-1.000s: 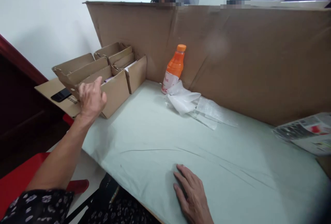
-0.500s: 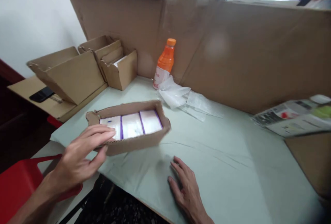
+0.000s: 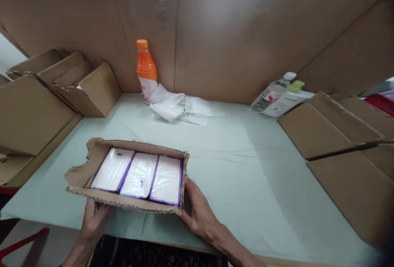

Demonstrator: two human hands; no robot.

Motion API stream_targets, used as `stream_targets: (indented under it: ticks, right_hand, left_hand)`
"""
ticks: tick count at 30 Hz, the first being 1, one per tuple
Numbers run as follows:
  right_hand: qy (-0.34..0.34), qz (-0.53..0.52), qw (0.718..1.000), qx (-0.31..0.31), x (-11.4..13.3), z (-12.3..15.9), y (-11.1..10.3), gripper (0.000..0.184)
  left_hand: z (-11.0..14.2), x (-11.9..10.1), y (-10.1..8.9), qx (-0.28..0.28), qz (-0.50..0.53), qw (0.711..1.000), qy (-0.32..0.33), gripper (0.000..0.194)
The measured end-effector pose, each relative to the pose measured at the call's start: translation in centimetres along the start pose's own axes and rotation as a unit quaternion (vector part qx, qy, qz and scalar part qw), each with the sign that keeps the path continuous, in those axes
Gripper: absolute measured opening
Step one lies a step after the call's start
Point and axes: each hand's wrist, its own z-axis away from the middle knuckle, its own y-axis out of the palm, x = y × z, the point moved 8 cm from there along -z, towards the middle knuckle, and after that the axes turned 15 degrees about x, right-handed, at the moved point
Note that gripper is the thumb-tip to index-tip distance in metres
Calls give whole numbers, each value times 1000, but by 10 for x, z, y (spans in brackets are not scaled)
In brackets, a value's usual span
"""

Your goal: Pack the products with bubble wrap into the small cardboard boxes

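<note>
An open-topped cardboard box [image 3: 135, 206] is held tilted over the near part of the table, its torn flap at the left. Three white packs with purple edges [image 3: 140, 175] lie side by side in it; two bear small blue marks. My left hand [image 3: 93, 221] supports the box from below at its near left side, with the fingertips hidden under it. Around the right end, my right hand [image 3: 198, 211] grips the near corner, thumb low and fingers along the end wall.
An orange bottle [image 3: 146, 70] stands at the back beside crumpled clear plastic bags [image 3: 169, 104]. Several cardboard boxes [image 3: 98, 90] line the left, and more boxes [image 3: 320, 123] the right. A clear bottle [image 3: 273, 92] leans near the back right. A tall cardboard wall [image 3: 230, 45] borders the pale green table [image 3: 246, 193].
The view has swung right. My left hand has moved from the box's top edge to underneath, and my right hand has gone from the tabletop to the box's right end. The box has turned.
</note>
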Motion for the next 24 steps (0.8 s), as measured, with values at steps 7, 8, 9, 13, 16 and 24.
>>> stream_targets:
  ticks: [7, 8, 9, 13, 16, 24]
  right_hand:
    - [73, -35, 989, -124, -37, -33, -76, 70]
    - [84, -39, 988, -124, -45, -36, -85, 70]
    - [90, -44, 989, -113, -53, -37, -92, 70]
    - [89, -17, 995, -32, -83, -36, -120, 59]
    - [127, 92, 986, -60, -109, -46, -163, 39]
    - [190, 221, 947, -132, -167, -179, -225, 59]
  left_hand:
    - [-83, -12, 106, 113, 89, 989, 28, 78]
    - [-94, -14, 118, 119, 88, 988, 41, 76]
    - [-103, -13, 126, 119, 83, 988, 44, 72]
    - [-115, 3, 129, 67, 47, 996, 26, 52]
    - [-108, 10, 122, 40, 40, 998, 28, 53]
    - [-98, 33, 107, 3, -31, 999, -19, 61]
